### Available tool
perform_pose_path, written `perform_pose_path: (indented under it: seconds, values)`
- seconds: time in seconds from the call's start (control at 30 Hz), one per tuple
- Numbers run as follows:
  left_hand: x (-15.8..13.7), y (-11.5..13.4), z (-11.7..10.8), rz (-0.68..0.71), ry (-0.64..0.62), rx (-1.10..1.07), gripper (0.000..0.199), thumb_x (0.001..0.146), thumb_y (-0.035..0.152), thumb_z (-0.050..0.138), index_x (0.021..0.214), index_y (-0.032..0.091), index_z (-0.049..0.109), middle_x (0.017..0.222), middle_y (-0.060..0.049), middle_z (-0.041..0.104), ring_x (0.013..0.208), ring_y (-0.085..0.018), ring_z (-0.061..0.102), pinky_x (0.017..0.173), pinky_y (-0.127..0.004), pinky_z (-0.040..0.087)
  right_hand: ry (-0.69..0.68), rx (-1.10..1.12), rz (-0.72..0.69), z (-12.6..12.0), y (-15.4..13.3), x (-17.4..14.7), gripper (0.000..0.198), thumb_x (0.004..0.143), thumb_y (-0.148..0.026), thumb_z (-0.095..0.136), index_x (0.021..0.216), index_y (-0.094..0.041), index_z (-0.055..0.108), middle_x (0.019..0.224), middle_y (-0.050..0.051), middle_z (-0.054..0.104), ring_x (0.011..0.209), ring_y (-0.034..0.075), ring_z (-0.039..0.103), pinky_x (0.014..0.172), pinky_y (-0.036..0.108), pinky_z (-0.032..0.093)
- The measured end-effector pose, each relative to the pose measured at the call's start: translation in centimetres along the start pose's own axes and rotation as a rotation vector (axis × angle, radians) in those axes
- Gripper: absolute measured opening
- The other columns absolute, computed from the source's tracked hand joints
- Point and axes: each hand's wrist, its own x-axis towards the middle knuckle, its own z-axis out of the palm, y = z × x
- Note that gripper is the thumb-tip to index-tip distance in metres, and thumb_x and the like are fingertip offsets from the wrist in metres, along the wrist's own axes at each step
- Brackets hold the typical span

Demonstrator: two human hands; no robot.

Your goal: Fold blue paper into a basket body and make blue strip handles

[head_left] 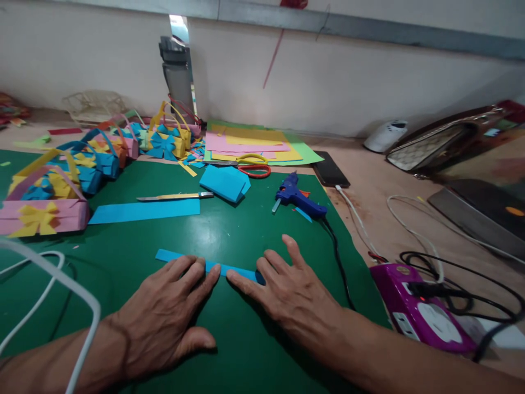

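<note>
A narrow blue paper strip [241, 272] lies on the green mat [213, 334], slanting slightly down to the right. My left hand [166, 306] presses the strip's left half with its fingertips, thumb spread out on the mat. Over the right half, my right hand [293, 293] rests its thumb along the strip's near edge, one finger lifted and the others bent over the strip's end. Neither hand grips it. Beyond them are a wider blue paper strip [143, 212], a cutter knife [175, 197], a folded blue paper piece [225, 183] and a blue glue gun [301, 198].
Several small paper baskets [45, 216] stand at the left. Scissors [254, 165] lie by stacked coloured sheets [250, 145] at the back. A phone [331, 168], a purple power strip [422, 306] and cables are on the right. A white bar [61, 273] crosses the left foreground.
</note>
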Motion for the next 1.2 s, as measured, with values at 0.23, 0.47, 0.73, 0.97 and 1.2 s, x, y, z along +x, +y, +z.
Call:
perform_pose_path:
  seconds: [0.23,0.47,0.73,0.97,1.2]
  values:
    - [-0.5,0.2,0.7,0.020,0.069,0.026,0.082,0.080,0.072,0.029,0.134,0.011,0.042,0.125,-0.014,0.054,0.116,-0.031,0.043,0.096,-0.043,0.037,-0.027,-0.023,-0.041,0.3,0.0,0.0,0.055,0.083,-0.015,0.048,0.136,-0.026,0.038,0.081,0.004,0.058,0.080,0.025,0.051,0.098,0.058,0.015]
    - [-1.5,-0.6,1.4,0.080,0.150,0.052,0.077,0.084,0.067,0.032,0.126,0.006,0.050,0.129,-0.018,0.052,0.124,-0.033,0.038,0.098,-0.042,0.039,-0.015,0.039,-0.027,0.6,0.4,-0.2,0.052,0.084,-0.016,0.048,0.135,-0.024,0.040,0.082,0.004,0.057,0.079,0.024,0.050,0.096,0.057,0.018]
    - [-1.0,-1.2,0.5,0.105,0.045,0.019,0.074,0.081,0.068,0.037,0.137,0.020,0.039,0.125,-0.013,0.054,0.115,-0.030,0.047,0.091,-0.041,0.045,-0.015,0.056,-0.042,0.2,0.8,-0.3,0.056,0.083,-0.016,0.050,0.135,-0.032,0.037,0.079,0.002,0.055,0.077,0.023,0.050,0.092,0.055,0.023]
    - [-0.6,-0.8,0.4,0.086,0.011,0.013,0.079,0.080,0.072,0.032,0.139,0.019,0.036,0.122,-0.012,0.054,0.113,-0.031,0.044,0.093,-0.044,0.038,-0.032,0.070,-0.081,0.2,1.0,-0.4,0.051,0.086,-0.022,0.048,0.134,-0.032,0.039,0.079,0.004,0.056,0.079,0.024,0.049,0.092,0.057,0.023]
    - [0.8,0.1,-0.9,0.096,-0.123,0.053,0.085,0.075,0.077,0.029,0.141,0.022,0.033,0.112,-0.012,0.055,0.100,-0.030,0.048,0.084,-0.044,0.040,-0.002,0.052,-0.075,0.9,0.9,-1.0,0.048,0.087,-0.020,0.046,0.134,-0.025,0.040,0.081,0.005,0.058,0.081,0.024,0.050,0.094,0.058,0.021]
